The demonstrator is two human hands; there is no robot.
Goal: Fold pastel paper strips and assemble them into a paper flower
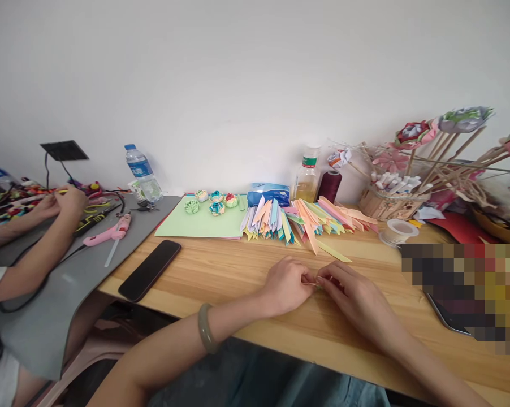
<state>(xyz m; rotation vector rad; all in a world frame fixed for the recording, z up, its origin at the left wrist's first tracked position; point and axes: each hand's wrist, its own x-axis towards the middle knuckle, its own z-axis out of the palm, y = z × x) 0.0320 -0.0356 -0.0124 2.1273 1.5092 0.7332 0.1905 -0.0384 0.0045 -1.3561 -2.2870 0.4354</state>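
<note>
My left hand (286, 287) is closed in a pinch over the wooden table (238, 271), with a bangle on its wrist. Fingertip to fingertip with it, my right hand (349, 291) pinches as well. Between them only a thin pale edge with a touch of green shows; the fingers hide the rest. Just beyond the hands lie folded paper strips (267, 217) in many colours, one loose yellow strip (333, 251) nearest. Several small paper flowers (216, 208) rest on a light green paper sheet (204, 225) behind and to the left.
A black phone (150, 270) lies left. Along the wall stand a tissue pack (268, 195), a bottle (306, 175), a thread spool (328, 186) and a basket (374, 203). A tape roll (400, 232) is right. Beside a pink glue gun (111, 230), a co-worker's hands (64, 206) work.
</note>
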